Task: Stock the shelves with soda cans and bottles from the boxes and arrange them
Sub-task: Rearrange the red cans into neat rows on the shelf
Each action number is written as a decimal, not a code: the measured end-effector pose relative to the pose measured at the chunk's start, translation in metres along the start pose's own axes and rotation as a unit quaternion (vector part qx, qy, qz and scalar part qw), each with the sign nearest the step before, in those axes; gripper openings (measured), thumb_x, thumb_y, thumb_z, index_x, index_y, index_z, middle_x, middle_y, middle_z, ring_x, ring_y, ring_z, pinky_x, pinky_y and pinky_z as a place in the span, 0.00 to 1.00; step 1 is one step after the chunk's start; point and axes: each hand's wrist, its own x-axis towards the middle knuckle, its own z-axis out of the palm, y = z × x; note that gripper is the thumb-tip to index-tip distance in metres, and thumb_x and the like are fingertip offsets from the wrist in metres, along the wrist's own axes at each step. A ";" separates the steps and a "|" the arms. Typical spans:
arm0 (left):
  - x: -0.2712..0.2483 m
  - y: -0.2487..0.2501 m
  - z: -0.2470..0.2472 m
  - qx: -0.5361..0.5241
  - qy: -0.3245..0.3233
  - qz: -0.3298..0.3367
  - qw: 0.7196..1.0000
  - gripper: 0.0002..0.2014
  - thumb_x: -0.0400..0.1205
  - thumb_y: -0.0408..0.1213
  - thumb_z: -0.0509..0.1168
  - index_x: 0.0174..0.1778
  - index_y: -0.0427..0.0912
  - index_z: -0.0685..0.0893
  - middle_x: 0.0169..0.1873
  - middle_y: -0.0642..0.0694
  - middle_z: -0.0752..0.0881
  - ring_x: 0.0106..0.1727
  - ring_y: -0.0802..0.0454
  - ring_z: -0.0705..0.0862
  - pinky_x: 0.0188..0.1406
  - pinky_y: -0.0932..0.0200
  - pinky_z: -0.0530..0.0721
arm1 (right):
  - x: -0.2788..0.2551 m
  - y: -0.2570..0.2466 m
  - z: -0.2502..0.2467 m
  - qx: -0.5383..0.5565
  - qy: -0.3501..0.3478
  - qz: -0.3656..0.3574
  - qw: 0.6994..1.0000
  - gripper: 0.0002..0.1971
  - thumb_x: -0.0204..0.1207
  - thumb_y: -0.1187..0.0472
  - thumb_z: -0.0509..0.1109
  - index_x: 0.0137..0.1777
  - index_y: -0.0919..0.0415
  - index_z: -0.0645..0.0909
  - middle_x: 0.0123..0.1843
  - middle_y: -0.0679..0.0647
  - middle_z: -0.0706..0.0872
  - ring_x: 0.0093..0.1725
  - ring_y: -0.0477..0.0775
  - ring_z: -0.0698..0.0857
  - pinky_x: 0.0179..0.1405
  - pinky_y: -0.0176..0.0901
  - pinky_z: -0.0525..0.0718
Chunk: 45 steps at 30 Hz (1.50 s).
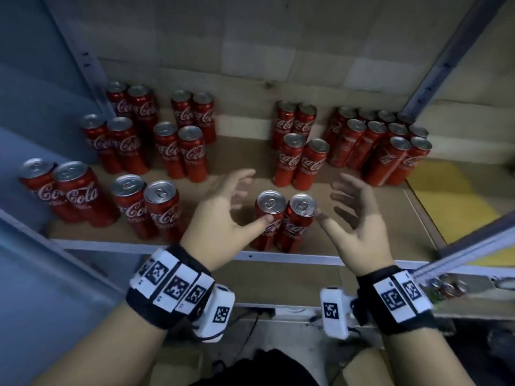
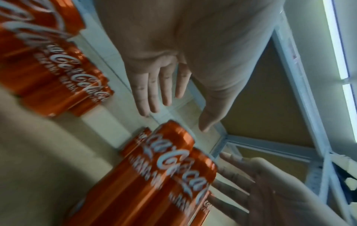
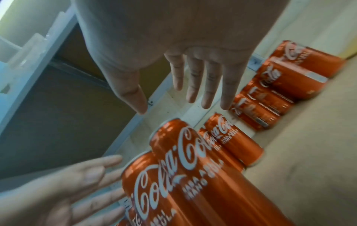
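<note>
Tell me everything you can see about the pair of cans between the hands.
The pair of Coca-Cola cans is tall, slim, red metal with white script and silver, unopened tops. Both stand upright, side by side and touching, near the front edge of the shelf. The left hand and right hand flank them, fingers spread; the left thumb appears to touch the left can.

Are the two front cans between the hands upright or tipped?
Upright: the two front cans stand on the shelf, lids up, side by side.
</note>
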 end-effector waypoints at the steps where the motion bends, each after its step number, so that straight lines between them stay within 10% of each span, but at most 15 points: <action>1: -0.006 -0.008 0.010 0.002 0.016 -0.013 1.000 0.39 0.70 0.45 0.83 0.77 0.55 0.74 0.67 0.58 0.80 0.64 0.64 0.82 0.60 0.61 0.86 | -0.004 0.010 -0.002 0.011 0.000 0.016 1.000 0.37 0.70 0.54 0.82 0.79 0.50 0.72 0.69 0.47 0.84 0.68 0.48 0.84 0.71 0.54 0.83; 10: -0.030 -0.062 0.072 -0.103 0.056 -0.161 0.980 0.42 0.67 0.31 0.86 0.68 0.69 0.74 0.66 0.55 0.84 0.65 0.57 0.85 0.66 0.53 0.86 | -0.010 0.074 0.006 0.120 -0.145 0.102 0.977 0.41 0.69 0.75 0.82 0.80 0.54 0.70 0.69 0.44 0.86 0.70 0.44 0.85 0.68 0.38 0.84; 17: -0.029 -0.076 0.081 -0.143 0.039 -0.202 0.968 0.35 0.72 0.22 0.79 0.70 0.56 0.76 0.60 0.47 0.88 0.61 0.54 0.88 0.63 0.59 0.86 | -0.009 0.092 0.014 0.166 -0.145 0.150 0.964 0.34 0.68 0.74 0.83 0.69 0.47 0.79 0.63 0.53 0.91 0.64 0.52 0.90 0.66 0.43 0.86; 22: -0.027 -0.084 0.082 -0.107 0.054 -0.177 0.977 0.33 0.68 0.31 0.85 0.69 0.48 0.82 0.62 0.46 0.85 0.56 0.50 0.91 0.58 0.51 0.89 | -0.006 0.100 0.021 0.182 -0.163 0.183 0.952 0.34 0.67 0.78 0.82 0.68 0.46 0.81 0.61 0.51 0.92 0.64 0.51 0.90 0.62 0.37 0.86; 41: -0.032 -0.114 0.027 -0.127 0.040 -0.157 0.979 0.38 0.67 0.36 0.86 0.62 0.78 0.78 0.61 0.55 0.88 0.61 0.59 0.88 0.62 0.57 0.86 | -0.013 0.089 0.084 0.191 -0.132 0.185 0.955 0.33 0.67 0.81 0.80 0.65 0.49 0.82 0.54 0.42 0.94 0.60 0.42 0.90 0.63 0.35 0.85; 45: -0.032 -0.120 0.024 -0.128 0.027 -0.165 0.978 0.37 0.65 0.42 0.87 0.66 0.70 0.77 0.62 0.53 0.88 0.60 0.59 0.88 0.60 0.56 0.87 | -0.013 0.088 0.086 0.178 -0.130 0.182 0.958 0.32 0.67 0.82 0.80 0.64 0.51 0.82 0.53 0.39 0.94 0.58 0.38 0.90 0.60 0.31 0.84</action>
